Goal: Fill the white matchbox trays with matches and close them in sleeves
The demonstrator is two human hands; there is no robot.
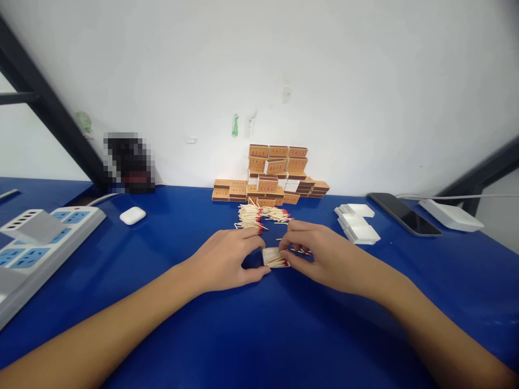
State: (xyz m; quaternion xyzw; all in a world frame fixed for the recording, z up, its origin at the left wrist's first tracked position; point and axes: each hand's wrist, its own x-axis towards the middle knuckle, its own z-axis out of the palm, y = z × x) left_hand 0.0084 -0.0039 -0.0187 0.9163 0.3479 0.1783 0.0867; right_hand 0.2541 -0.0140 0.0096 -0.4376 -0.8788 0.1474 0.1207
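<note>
A small white matchbox tray (274, 257) filled with matches lies on the blue table (259, 335) between my hands. My left hand (227, 259) curls around its left end, thumb and fingers touching the tray. My right hand (320, 251) pinches the tray's right end with fingertips on the matches. Just beyond the hands lies a loose pile of red-tipped matches (259, 216).
Stacked orange matchboxes (275, 175) stand against the white wall. Empty white trays (359, 222) lie to the right, then a dark phone (403, 213) and a white box (450, 214). A power strip (36, 237) and a white earbud case (132, 215) are at left.
</note>
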